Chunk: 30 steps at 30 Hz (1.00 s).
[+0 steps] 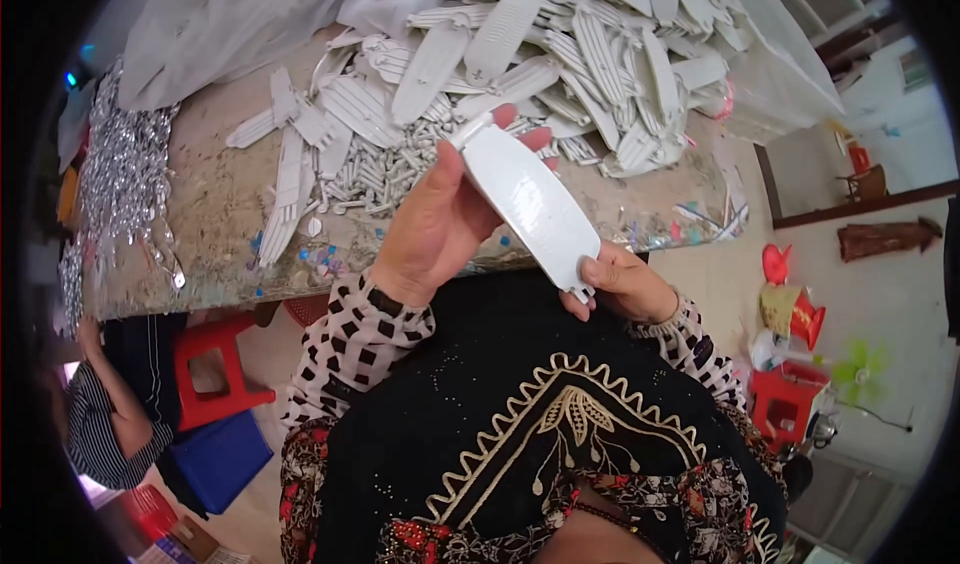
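A glossy white plastic piece (532,202), long and rounded like a small paddle, is held tilted above the table's near edge. My left hand (440,226) cups its upper end, fingers behind and thumb along the side. At the lower end, near small prongs, my right hand (630,282) pinches it between thumb and fingers. Just beyond my left hand lie many small white pegs (375,172). Behind them spreads a heap of similar white plastic pieces (600,59), some smooth and some ribbed. A few ribbed pieces (288,189) lie apart on the left.
The worn table (215,219) carries clear plastic sheeting (220,34) at its far left. Silver strands (125,179) hang at the left end, near another person's arm (120,404). Red stools (215,369) stand below. A green fan (858,369) is at the right.
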Each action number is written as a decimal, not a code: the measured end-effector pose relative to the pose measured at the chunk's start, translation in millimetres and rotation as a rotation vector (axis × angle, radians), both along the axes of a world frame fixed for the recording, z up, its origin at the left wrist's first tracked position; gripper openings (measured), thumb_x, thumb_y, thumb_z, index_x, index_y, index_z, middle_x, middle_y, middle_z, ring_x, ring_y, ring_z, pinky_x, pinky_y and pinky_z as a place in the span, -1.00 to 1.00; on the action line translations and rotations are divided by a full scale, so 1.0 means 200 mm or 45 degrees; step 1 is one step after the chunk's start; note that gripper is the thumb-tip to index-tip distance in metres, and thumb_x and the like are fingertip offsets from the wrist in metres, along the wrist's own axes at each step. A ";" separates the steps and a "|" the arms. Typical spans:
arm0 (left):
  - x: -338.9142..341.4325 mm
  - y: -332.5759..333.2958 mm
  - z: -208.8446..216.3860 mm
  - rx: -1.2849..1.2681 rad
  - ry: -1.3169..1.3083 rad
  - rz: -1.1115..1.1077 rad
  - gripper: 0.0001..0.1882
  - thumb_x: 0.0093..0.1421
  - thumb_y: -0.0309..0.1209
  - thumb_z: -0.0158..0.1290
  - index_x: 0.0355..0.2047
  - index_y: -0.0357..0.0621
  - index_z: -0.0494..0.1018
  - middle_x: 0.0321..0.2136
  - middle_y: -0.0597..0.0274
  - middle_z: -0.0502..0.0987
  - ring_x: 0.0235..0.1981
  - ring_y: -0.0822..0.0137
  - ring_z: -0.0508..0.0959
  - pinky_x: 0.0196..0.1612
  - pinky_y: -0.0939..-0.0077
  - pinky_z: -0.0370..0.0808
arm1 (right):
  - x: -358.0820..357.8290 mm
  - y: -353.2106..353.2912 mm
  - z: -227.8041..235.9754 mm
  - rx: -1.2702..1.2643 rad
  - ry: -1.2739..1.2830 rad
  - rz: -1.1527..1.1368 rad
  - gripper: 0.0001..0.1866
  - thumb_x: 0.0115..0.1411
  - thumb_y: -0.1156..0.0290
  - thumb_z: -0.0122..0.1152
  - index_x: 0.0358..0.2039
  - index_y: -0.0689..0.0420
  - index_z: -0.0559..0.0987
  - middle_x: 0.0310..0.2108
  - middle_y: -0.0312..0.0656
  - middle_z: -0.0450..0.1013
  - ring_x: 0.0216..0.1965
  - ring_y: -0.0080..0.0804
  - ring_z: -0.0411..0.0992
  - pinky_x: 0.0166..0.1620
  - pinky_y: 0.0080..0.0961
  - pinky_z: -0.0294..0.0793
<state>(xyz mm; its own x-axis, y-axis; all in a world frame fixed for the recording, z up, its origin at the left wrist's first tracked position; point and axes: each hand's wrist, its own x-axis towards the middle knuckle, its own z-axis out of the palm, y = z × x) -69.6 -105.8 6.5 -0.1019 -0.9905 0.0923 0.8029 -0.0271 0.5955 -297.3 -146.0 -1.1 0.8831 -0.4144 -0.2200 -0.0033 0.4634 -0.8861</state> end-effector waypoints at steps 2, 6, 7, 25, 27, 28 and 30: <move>-0.01 0.00 0.04 -0.029 -0.011 -0.006 -0.11 0.18 0.20 -0.06 0.32 -0.11 -0.01 0.24 -0.13 0.17 0.24 -0.09 0.23 0.25 0.00 0.24 | 0.00 -0.04 -0.01 -0.018 -0.038 0.187 -0.52 0.34 0.04 -0.04 0.07 0.15 0.32 -0.34 -0.34 0.36 -0.45 -0.64 0.33 -0.44 -0.71 0.20; 0.01 0.00 0.01 -0.139 0.124 -0.155 -0.07 0.11 0.27 -0.04 0.34 0.01 0.00 0.26 -0.13 0.14 0.27 -0.17 0.17 0.29 -0.14 0.11 | 0.02 -0.05 -0.02 -0.227 0.065 0.194 -0.57 0.34 0.10 -0.01 0.04 0.18 0.33 -0.34 -0.34 0.36 -0.38 -0.65 0.34 -0.36 -0.69 0.27; 0.01 -0.01 -0.01 -0.133 0.124 -0.158 -0.07 0.11 0.27 -0.04 0.34 0.01 0.00 0.26 -0.13 0.14 0.27 -0.17 0.17 0.29 -0.14 0.11 | 0.02 -0.05 -0.05 -0.396 0.083 0.144 -0.59 0.34 0.14 0.01 0.02 0.20 0.34 -0.33 -0.31 0.37 -0.34 -0.60 0.36 -0.29 -0.65 0.31; -0.01 -0.10 -0.19 -0.576 0.543 -0.597 0.00 0.08 0.30 -0.01 0.31 -0.17 0.06 0.21 -0.39 0.16 0.29 -0.22 0.12 0.29 -0.11 0.06 | -0.01 -0.02 -0.03 -1.197 0.277 -0.031 -0.64 0.26 0.21 0.13 -0.11 0.21 0.36 -0.34 -0.01 0.46 -0.30 0.00 0.48 -0.26 -0.31 0.43; -0.01 -0.10 -0.20 -0.532 0.461 -0.609 0.00 0.07 0.29 0.01 0.32 -0.15 0.05 0.24 -0.34 0.12 0.29 -0.21 0.11 0.29 -0.10 0.07 | -0.02 0.00 -0.06 -1.195 0.281 -0.062 -0.65 0.26 0.22 0.13 -0.11 0.22 0.36 -0.35 -0.01 0.46 -0.31 -0.02 0.48 -0.25 -0.31 0.43; -0.01 -0.08 -0.16 -0.389 0.347 -0.496 0.01 0.07 0.29 0.02 0.32 -0.13 0.03 0.26 -0.30 0.10 0.29 -0.20 0.11 0.29 -0.09 0.08 | -0.02 0.00 -0.07 -1.120 0.223 -0.059 -0.65 0.27 0.26 0.13 -0.08 0.24 0.35 -0.32 -0.09 0.45 -0.30 -0.20 0.46 -0.21 -0.38 0.42; -0.02 -0.08 -0.08 -0.088 0.120 -0.317 -0.02 0.10 0.26 0.01 0.35 -0.02 -0.04 0.31 -0.11 0.04 0.30 -0.21 0.09 0.32 -0.16 0.01 | -0.04 -0.01 -0.08 -0.730 0.248 -0.064 -0.68 0.29 0.29 0.09 -0.07 0.23 0.35 -0.32 -0.25 0.43 -0.36 -0.57 0.41 -0.26 -0.58 0.40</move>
